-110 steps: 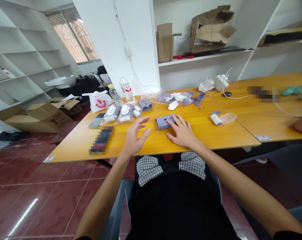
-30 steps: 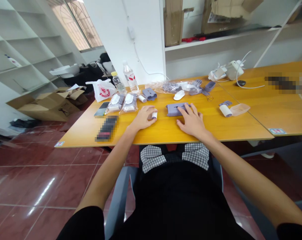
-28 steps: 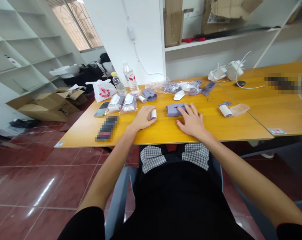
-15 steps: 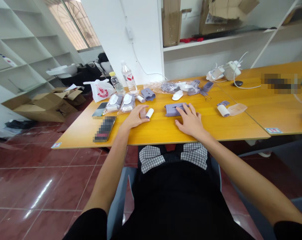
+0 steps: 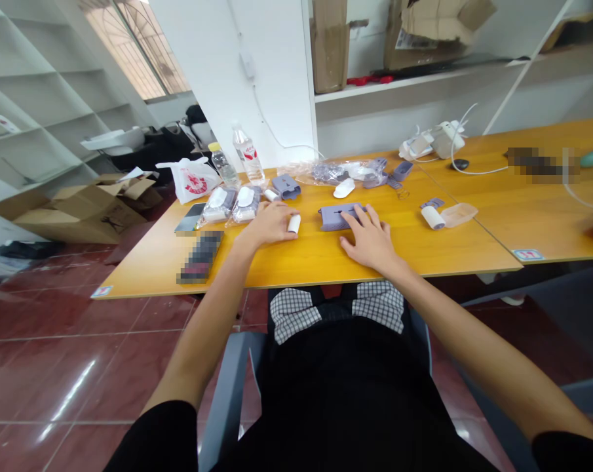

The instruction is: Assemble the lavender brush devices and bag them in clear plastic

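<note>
Resting on the purple case (image 5: 330,219), the right hand (image 5: 369,239) has loose, spread fingers that grip nothing. Left of the case, the left hand (image 5: 270,225) pinches a white roll (image 5: 293,224) between thumb and fingers. The roll is apart from the case; I can't tell if it touches the table (image 5: 306,262). The step looks like holding the roll while keeping the case still. The next move seems to need a firm pinch and a light press. Right of the case lies another roll (image 5: 432,217). Behind the case sits a white cap (image 5: 344,189).
</note>
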{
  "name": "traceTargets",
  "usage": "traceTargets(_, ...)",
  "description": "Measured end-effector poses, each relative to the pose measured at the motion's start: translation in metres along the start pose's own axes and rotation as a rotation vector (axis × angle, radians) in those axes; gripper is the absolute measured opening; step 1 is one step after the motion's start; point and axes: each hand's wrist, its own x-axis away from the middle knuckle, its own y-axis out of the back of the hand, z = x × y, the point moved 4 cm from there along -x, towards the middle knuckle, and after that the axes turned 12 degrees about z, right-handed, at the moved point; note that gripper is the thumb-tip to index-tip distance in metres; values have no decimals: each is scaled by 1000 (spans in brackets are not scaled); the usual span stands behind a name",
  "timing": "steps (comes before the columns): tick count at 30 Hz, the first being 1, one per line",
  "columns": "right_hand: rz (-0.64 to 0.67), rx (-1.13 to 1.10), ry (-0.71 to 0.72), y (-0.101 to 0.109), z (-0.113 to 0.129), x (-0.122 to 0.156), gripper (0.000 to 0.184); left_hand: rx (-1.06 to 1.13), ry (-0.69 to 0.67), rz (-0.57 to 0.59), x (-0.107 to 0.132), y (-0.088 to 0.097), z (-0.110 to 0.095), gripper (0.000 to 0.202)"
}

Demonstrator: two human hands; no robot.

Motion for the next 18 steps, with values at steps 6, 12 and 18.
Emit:
traceTargets(6, -51, 26, 4, 7, 3, 3, 61, 221, -97, -168, 17, 5, -52, 68)
traceTargets(12, -108, 21, 21, 23, -3, 0, 39, 584, -83, -82, 34, -29, -80, 64)
traceTargets(18, -26, -321, 219, 15, -30, -10, 38, 780, -69, -170, 38, -49, -73, 63)
